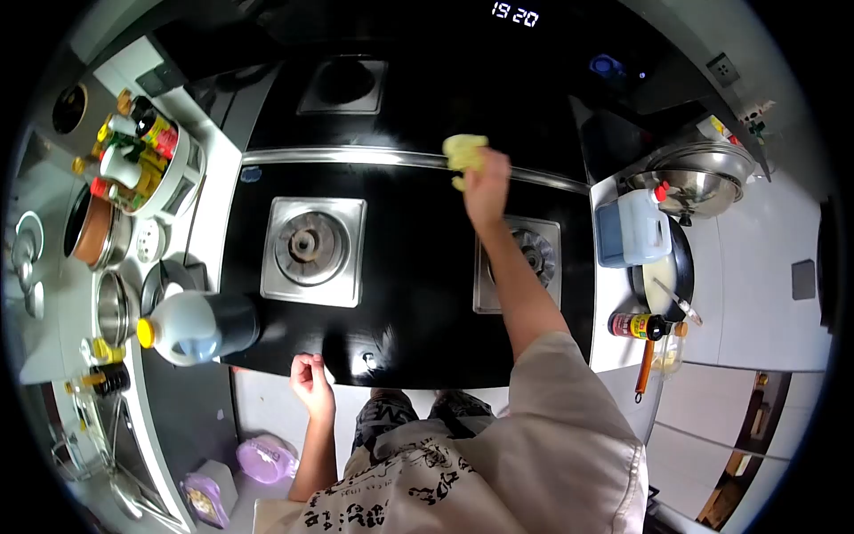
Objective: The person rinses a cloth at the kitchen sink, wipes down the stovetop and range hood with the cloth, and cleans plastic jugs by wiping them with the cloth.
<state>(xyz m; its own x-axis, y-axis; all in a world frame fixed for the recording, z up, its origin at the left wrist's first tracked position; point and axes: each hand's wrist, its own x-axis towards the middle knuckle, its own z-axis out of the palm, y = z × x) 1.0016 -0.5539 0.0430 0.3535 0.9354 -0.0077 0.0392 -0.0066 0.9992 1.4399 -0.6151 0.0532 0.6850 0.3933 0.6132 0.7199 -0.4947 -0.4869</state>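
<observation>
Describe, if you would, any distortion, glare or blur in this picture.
Head view: wide-angle distortion bows the scene, with black corners; head view: glare whitens part of the metal strip; head view: the right hand and yellow cloth look slightly soft, perhaps from motion; head view: the clock digits read clearly.

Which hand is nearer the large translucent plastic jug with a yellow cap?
Left. The left hand is apart from the jug, to its right; the right hand, holding a yellow cloth, is farther, near the back of the black stovetop.
</observation>
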